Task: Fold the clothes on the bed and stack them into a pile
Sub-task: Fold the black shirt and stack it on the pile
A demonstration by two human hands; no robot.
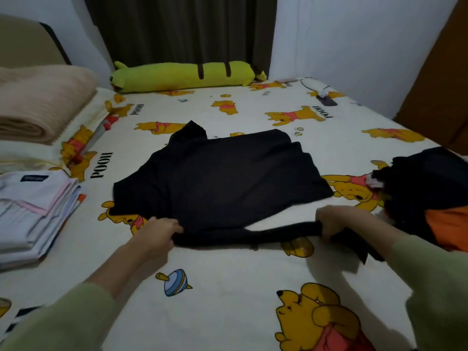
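Your black shirt [220,173] lies spread flat in the middle of the bed [228,287], on the cream sheet printed with yellow bears. Its long axis runs across your view from left to right, tilted so the right end sits a little farther from you. A short sleeve sticks up at the far left corner, toward the headboard side. The near edge is bunched into a dark roll stretched between your hands.

Your left hand [158,233] has its fingers curled around the near left end of that roll. Your right hand [336,220] clenches the near right end, and a loose flap of black cloth hangs below it toward you. Both sleeves on your arms are pale green.

The shirt's fabric is so dark that folds, seams and the collar are hard to make out.

At your left, well apart from the shirt, sits a stack of folded pale clothes [33,211], white and light pink layers with a dark label on top; the frame edge cuts it off. At your right lies an unfolded heap of dark clothes [425,183] with an orange piece at its near side, also cut off by the edge. A rolled beige blanket [38,102] rests at the far left, and a long yellow-green plush bolster [182,76] lies along the far side under the dark curtain.
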